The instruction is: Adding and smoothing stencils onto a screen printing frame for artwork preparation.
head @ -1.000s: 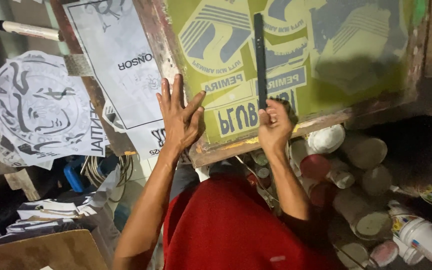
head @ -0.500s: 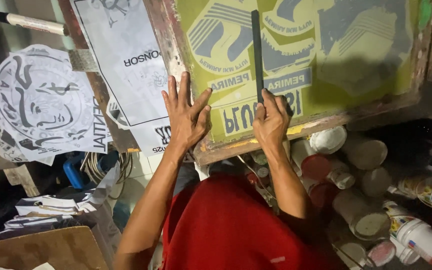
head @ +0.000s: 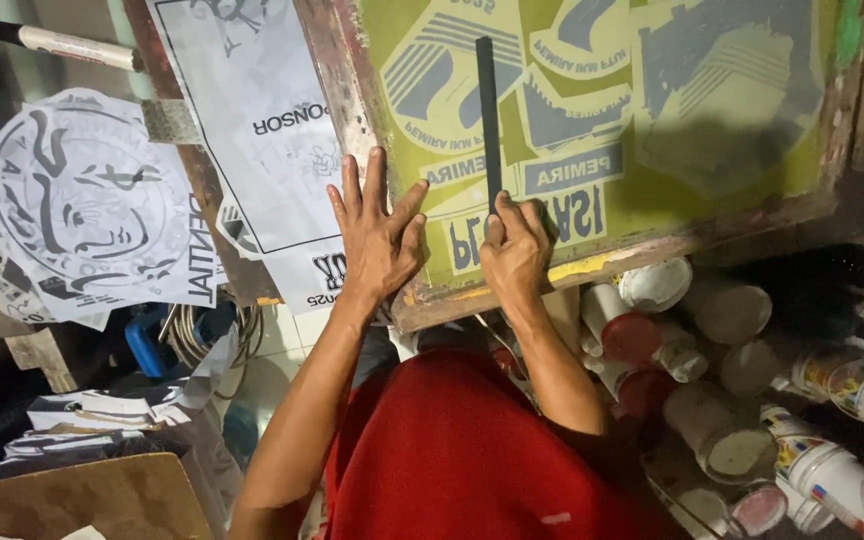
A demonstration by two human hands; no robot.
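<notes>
Lying at the far left, a white paper sheet (head: 77, 215) carries a round black line drawing, its edges cut unevenly. Right of it, a second white printed sheet (head: 252, 130) lies flat beside a screen-printing frame (head: 592, 255) of worn, paint-stained wood. The left hand (head: 377, 240) presses flat, fingers spread, on the frame's lower left corner, partly over the yellow-green mesh (head: 592, 60). The right hand (head: 517, 250) is closed around the lower end of one long, narrow black squeegee blade (head: 488, 120), which stands upright on the mesh near the frame's lower edge. Below the frame's right part, many round paint tubs (head: 722, 440) with smeared lids crowd together.
</notes>
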